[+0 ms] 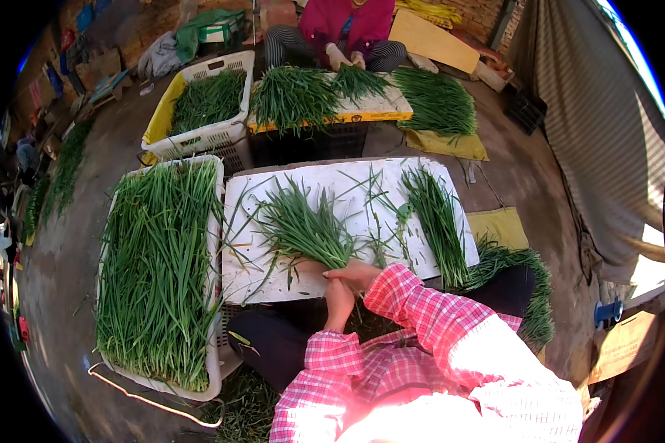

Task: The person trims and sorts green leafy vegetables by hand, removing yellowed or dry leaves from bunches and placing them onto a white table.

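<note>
A bunch of long, flat-leaved garlic chives [303,221] fans out over the near part of a white board [258,284], leaf tips pointing away from me. My right hand [360,273] closes round its stem ends at the board's near edge. Just below, my left hand [338,301] meets the right at the same stems, its fingers curled and partly hidden. On the board's right side lies a separate neat bundle of chives [437,221]. Loose leaves and scraps [377,192] are scattered between the two.
A white crate [218,325] heaped with chives stands at my left. Across from me, a person [347,29] with gloved hands handles chives at another board [377,107], beside a second crate [236,129]. More chives [536,295] lie at my right. A striped sheet [591,133] hangs beyond.
</note>
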`<state>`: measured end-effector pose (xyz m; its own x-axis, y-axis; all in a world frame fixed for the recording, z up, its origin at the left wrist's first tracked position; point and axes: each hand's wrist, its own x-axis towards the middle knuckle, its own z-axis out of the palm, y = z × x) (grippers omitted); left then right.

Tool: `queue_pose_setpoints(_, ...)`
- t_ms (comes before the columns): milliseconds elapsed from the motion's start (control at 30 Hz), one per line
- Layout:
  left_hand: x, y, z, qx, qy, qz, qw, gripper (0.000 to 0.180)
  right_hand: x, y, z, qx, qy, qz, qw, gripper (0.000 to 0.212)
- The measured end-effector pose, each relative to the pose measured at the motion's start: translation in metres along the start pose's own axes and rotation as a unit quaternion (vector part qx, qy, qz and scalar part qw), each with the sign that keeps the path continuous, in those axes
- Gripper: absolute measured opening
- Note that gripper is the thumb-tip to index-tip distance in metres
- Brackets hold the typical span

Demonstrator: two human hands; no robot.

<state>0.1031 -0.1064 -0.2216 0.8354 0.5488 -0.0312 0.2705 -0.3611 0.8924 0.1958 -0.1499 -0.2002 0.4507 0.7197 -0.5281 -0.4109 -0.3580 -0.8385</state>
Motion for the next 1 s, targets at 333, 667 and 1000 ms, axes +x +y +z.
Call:
queue_pose_setpoints(333, 0.002, 0.017, -0.016, -0.094, -0.066, 0.019, 0.993, 0.038, 0.002, 0.005, -0.021, -0.064, 0.082, 0.205, 0.973, 0.038)
queue_pose_setpoints(667, -0.015, 0.056, -0.044, -0.078, 0.036, -0.035, 0.996, 0.027, -0.005, 0.019, -0.035, 0.073, 0.006, 0.255, 0.964, 0.025)
queue_pose_setpoints(1000, -0.005, 0.055, -0.078, -0.306, 0.146, -0.147, 0.929, 0.027, -0.095, -0.043, -0.043, 0.109, 0.074, 0.030, 0.991, 0.030)
